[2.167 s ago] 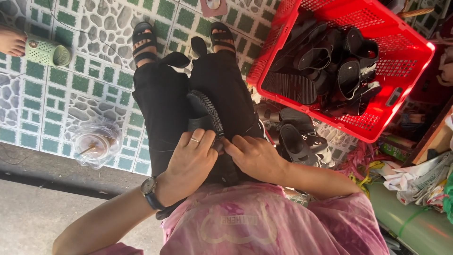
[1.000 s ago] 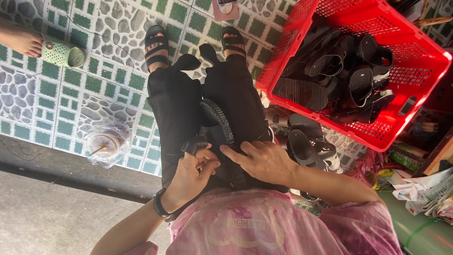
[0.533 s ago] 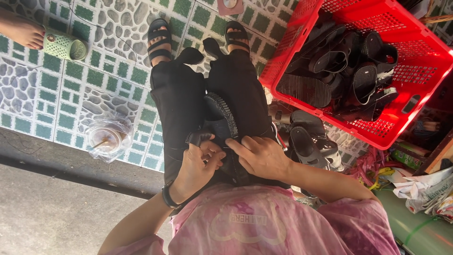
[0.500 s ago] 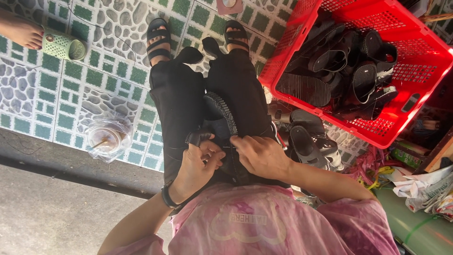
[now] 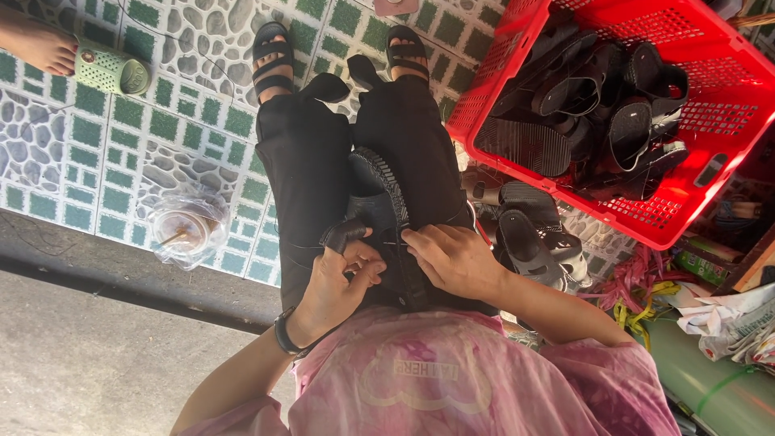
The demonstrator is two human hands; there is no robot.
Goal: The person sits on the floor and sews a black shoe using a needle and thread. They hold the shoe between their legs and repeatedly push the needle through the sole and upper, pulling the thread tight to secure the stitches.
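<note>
On our lap, black sandal lies long axis running away from us toward the feet, left hand pinching its strap at the near end, right hand pressing the sole edge (both equally near).

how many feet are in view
3. Two sandalled feet of the person at the top, one left and one right. A bare foot of someone else is in the top left corner, beside a green shoe.
</note>
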